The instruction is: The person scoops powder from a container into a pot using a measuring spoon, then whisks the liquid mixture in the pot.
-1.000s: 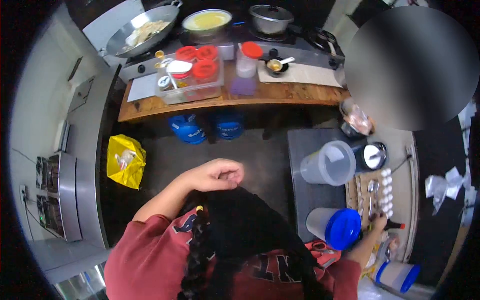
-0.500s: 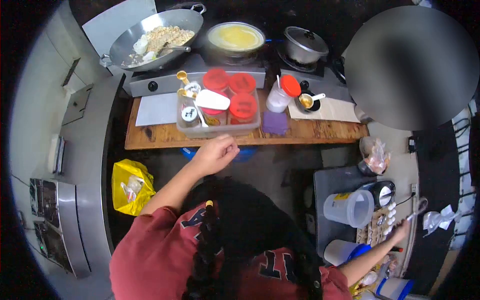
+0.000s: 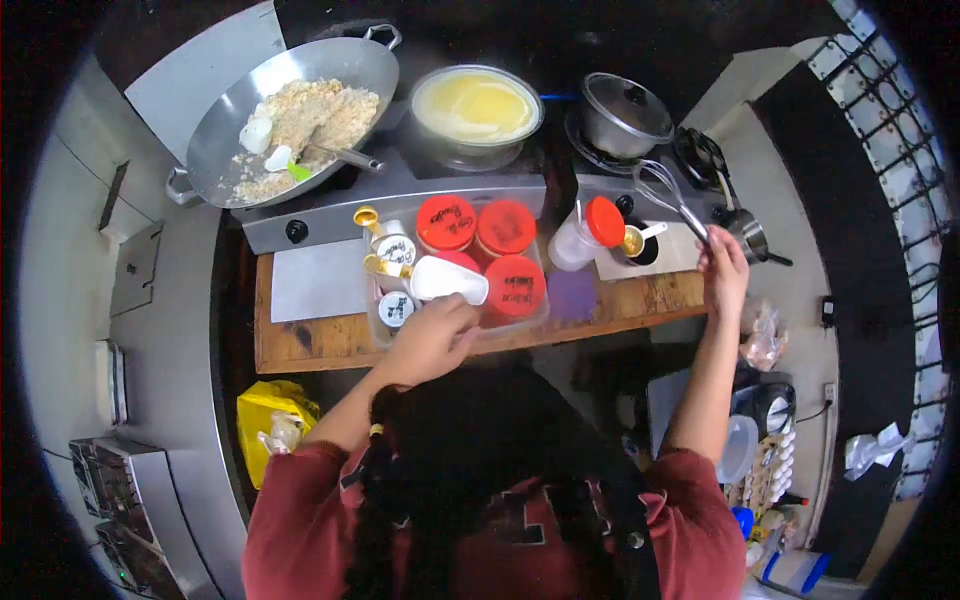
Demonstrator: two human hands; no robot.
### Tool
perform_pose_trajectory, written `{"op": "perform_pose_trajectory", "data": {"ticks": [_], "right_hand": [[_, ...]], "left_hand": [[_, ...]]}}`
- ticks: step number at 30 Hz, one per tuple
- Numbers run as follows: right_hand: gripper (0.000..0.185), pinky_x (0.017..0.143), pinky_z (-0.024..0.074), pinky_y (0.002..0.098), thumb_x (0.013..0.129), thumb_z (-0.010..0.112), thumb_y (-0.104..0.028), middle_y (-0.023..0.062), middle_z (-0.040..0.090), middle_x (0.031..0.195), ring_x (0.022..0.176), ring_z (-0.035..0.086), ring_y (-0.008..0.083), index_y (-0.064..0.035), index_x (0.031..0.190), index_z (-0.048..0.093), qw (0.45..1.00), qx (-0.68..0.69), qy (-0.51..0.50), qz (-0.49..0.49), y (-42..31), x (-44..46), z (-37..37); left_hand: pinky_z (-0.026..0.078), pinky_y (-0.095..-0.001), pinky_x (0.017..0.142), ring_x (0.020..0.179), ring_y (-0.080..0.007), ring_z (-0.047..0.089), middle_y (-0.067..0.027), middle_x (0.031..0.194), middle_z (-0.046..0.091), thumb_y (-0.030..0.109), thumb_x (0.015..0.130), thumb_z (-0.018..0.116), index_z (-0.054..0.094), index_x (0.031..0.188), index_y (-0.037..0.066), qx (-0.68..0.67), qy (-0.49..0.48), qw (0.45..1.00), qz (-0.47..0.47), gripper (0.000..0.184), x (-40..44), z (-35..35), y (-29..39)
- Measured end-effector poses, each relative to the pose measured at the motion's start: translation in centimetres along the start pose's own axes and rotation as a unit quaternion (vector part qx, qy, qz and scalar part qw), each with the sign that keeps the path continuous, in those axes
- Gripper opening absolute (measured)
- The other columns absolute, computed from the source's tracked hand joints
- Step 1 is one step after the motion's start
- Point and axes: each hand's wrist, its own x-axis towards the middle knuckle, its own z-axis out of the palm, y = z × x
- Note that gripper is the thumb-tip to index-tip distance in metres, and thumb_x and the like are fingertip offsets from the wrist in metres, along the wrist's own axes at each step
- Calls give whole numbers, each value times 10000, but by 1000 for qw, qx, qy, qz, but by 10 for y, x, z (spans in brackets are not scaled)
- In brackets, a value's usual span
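My right hand point(image 3: 724, 268) grips the handle of a wire whisk point(image 3: 668, 195), its loops raised near the lidded pot point(image 3: 626, 115). My left hand point(image 3: 432, 340) is at the front edge of a clear plastic bin point(image 3: 540, 335), its fingers curled beside a white scoop point(image 3: 448, 280); whether it holds anything is hidden. Red-lidded jars point(image 3: 505, 227), small white-lidded jars point(image 3: 396, 309) and measuring spoons point(image 3: 368, 217) fill the bin. To its right stands a red-lidded jar of white contents point(image 3: 586, 235), then a small black bowl point(image 3: 643, 247) with a measuring cup.
A large wok point(image 3: 225, 130) of rice-like food and a pan of yellow liquid point(image 3: 476, 105) sit on the stove. A yellow bag point(image 3: 262, 415) is at the lower left. Eggs point(image 3: 783, 462) and plastic tubs point(image 3: 738, 450) are at the lower right.
My right hand has swung from the egg area up to the counter, bringing the whisk. My left hand has reached the bin. The view has shifted closer to the stove.
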Motion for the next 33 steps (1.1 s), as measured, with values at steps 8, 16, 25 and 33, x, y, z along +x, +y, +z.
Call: {"op": "perform_pose_trajectory", "data": {"ticks": [8,16,25,33], "right_hand": [[199,428,328,218,852,769,-169,-15,549,630,490,454,52,-77,830,593,993,62,-97,-17,36,169,183],[277,701,526,345,746,773,-285,149,694,733,713,685,254,-30,820,694,944,-177,-201,-193,153,286,335],[264,772,551,407,756,705,-283,196,723,864,816,712,336,-62,888,764,872,-338,-283,-214,119,324,338],[262,650,540,327,792,684,-266,98,704,684,650,695,196,-52,912,776,802,-363,-455,-134,99,312,336]], "left_hand": [[446,-452,844,993,-344,559,-132,1023,562,88,793,664,600,956,48,128,137,979,-84,180,27,14,0],[313,-553,1109,1325,-434,413,-251,1360,475,258,852,687,555,1261,18,278,213,910,-223,493,112,59,-26],[197,-641,1143,1434,-427,305,-270,1534,330,536,904,584,428,1451,15,322,66,850,-413,771,154,77,-42],[161,-659,1145,1362,-457,403,-306,1464,416,587,868,600,472,1415,3,356,29,848,-392,810,159,71,-43]]}}
